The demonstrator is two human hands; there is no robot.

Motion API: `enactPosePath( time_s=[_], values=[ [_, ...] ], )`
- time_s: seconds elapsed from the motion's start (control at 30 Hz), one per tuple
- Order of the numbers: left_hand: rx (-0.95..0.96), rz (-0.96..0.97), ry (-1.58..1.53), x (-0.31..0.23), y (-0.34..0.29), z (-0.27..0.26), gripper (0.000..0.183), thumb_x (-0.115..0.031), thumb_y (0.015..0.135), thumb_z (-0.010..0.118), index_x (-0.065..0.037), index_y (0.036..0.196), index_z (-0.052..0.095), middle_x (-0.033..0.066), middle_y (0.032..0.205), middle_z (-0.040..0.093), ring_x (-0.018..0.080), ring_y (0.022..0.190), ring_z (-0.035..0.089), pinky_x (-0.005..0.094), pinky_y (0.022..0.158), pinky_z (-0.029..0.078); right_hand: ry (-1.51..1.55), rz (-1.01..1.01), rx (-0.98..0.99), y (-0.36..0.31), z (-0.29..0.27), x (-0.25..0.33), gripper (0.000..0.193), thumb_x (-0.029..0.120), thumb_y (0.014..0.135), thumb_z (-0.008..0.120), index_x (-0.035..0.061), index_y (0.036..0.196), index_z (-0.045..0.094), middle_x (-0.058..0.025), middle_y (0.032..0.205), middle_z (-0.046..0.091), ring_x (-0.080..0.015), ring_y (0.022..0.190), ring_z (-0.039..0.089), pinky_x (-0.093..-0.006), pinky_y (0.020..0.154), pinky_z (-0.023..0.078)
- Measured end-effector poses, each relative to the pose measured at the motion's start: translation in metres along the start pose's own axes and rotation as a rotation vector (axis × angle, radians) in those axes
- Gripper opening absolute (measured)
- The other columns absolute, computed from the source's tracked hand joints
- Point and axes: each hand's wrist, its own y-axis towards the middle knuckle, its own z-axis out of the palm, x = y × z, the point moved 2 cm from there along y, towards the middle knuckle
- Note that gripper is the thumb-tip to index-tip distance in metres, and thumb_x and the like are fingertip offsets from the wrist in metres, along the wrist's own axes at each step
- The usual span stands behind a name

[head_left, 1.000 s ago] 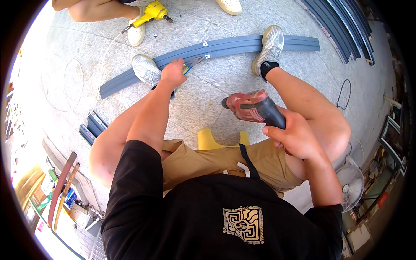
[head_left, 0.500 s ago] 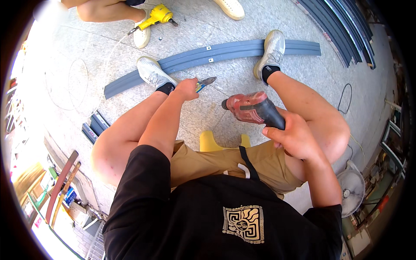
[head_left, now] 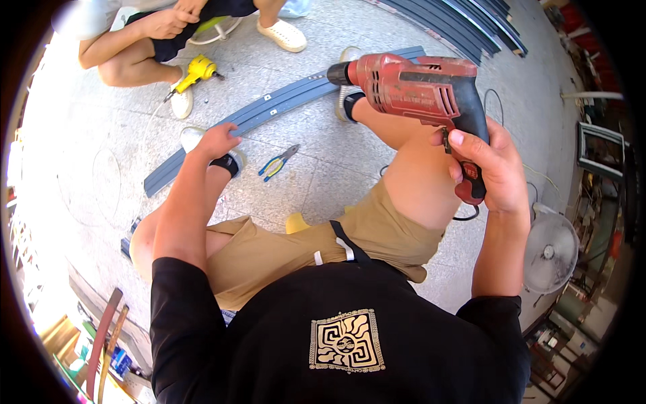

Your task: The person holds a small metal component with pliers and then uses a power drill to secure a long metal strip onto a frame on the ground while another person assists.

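My right hand (head_left: 496,161) grips a red and black power drill (head_left: 410,84), raised above my right thigh, its black chuck pointing left. My left hand (head_left: 219,139) hangs over my left shoe beside the long grey metal profiles (head_left: 259,111). Its fingers are loosely bent and slightly apart, with nothing seen in them; whether they touch the metal I cannot tell. On the floor between my feet lie pliers (head_left: 278,163) with blue and yellow handles, their jaws pointing up and right. The profiles run slantwise under or beside my shoes, with small pale square marks along them.
Another person squats at the far left, hands together, beside a yellow power tool (head_left: 198,73). More grey profiles (head_left: 464,27) are stacked at the far right. A fan (head_left: 548,252) stands at my right, and curved wooden-handled tools (head_left: 104,343) lean at my lower left. Part of a yellow stool (head_left: 296,222) shows beneath me.
My left hand has let go of the pliers, now on the floor, and moved left to the profiles. My right hand has lifted the drill up and rightward. The view has shifted.
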Motion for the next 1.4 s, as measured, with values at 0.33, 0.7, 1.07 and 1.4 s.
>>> enactPosePath(
  time_s=[0.33, 0.7, 1.07, 1.4],
  values=[
    [0.003, -0.036, 0.068, 0.037, -0.044, -0.098, 0.052, -0.029, 0.098, 0.077, -0.003, 0.142, 0.067, 0.0187, 0.112, 0.075, 0.0287, 0.106, 0.072, 0.0409, 0.096, 0.057, 0.394, -0.241, -0.386, -0.111, -0.172, -0.116, 0.045, 0.031, 0.105, 0.069, -0.0013, 0.137, 0.065, -0.0158, 0.111, 0.079, -0.0112, 0.066, 0.062, -0.025, 0.057, 0.048],
    [-0.067, -0.129, 0.046, 0.056, -0.125, -0.16, 0.049, -0.022, 0.101, 0.075, -0.001, 0.145, 0.064, 0.0121, 0.098, 0.073, 0.0219, 0.093, 0.069, 0.0389, 0.088, 0.056, 1.352, 0.062, -0.699, -0.161, -0.159, -0.501, 0.042, 0.029, 0.105, 0.07, 0.0042, 0.137, 0.06, -0.0142, 0.11, 0.078, -0.012, 0.064, 0.064, -0.0265, 0.057, 0.058],
    [0.146, -0.451, 0.081, 0.01, -0.168, -0.139, 0.053, -0.032, 0.1, 0.073, -0.006, 0.146, 0.066, 0.0132, 0.107, 0.079, 0.0197, 0.093, 0.075, 0.0389, 0.079, 0.06, 1.823, -0.046, -0.785, -0.138, -0.066, -0.676, 0.045, 0.037, 0.1, 0.068, 0.0072, 0.133, 0.065, -0.0051, 0.119, 0.079, -0.0135, 0.07, 0.066, -0.0304, 0.061, 0.055],
    [0.103, -0.279, 0.216, -0.104, -0.138, -0.168, 0.052, -0.034, 0.105, 0.069, -0.009, 0.15, 0.062, 0.0181, 0.124, 0.078, 0.0308, 0.112, 0.074, 0.0436, 0.102, 0.057, 1.563, 0.234, -0.662, -0.138, -0.075, -0.704, 0.029, 0.038, 0.106, 0.063, 0.0112, 0.117, 0.066, -0.0043, 0.1, 0.073, -0.0196, 0.084, 0.07, -0.0368, 0.07, 0.056]
  ],
)
